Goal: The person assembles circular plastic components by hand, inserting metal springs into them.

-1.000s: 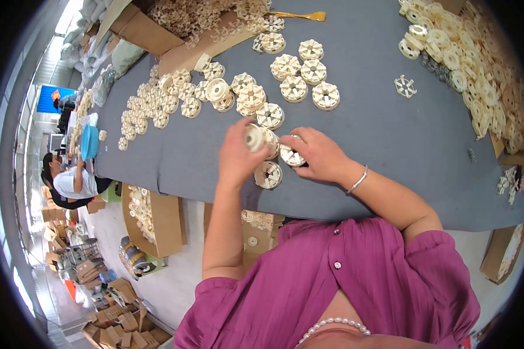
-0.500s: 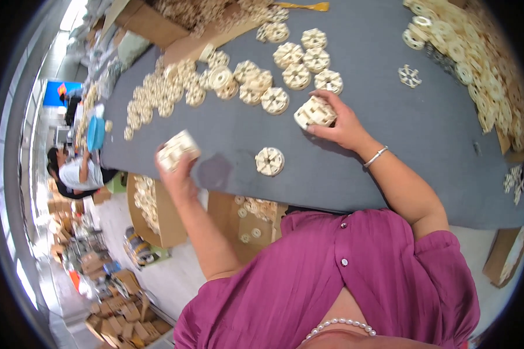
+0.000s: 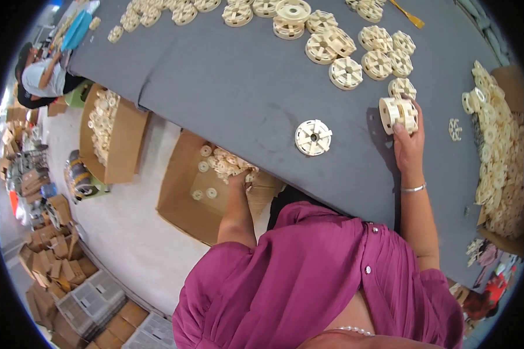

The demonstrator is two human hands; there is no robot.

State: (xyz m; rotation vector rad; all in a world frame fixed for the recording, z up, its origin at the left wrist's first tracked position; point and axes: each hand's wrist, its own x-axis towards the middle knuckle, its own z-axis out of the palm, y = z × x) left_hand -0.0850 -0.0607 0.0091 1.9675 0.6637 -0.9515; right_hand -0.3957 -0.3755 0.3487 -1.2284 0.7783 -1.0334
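Observation:
My right hand (image 3: 410, 145) is closed round a cream plastic wheel-like assembly (image 3: 393, 115), held on edge just above the grey table. My left hand (image 3: 239, 177) reaches down below the table edge into a cardboard box (image 3: 177, 195), at a heap of cream plastic parts (image 3: 224, 163). Its fingers are hidden against the heap, so I cannot see whether it holds anything. A single round slotted cream piece (image 3: 313, 138) lies flat on the table between my hands, touched by neither. Several similar assemblies (image 3: 346, 73) are grouped farther off, some stacked.
On the right, a big pile of cream rings (image 3: 495, 151) lies along the table. A small cream spoked part (image 3: 455, 129) is near it. A yellow tool (image 3: 410, 14) lies at the far side. Left of the table stands another box (image 3: 125, 139) of parts; a co-worker (image 3: 43, 75) is beyond.
My left hand has gone from above the table, where it held a cream assembly, down into the box. My right hand still holds its piece, now turned on edge. The view has shifted left.

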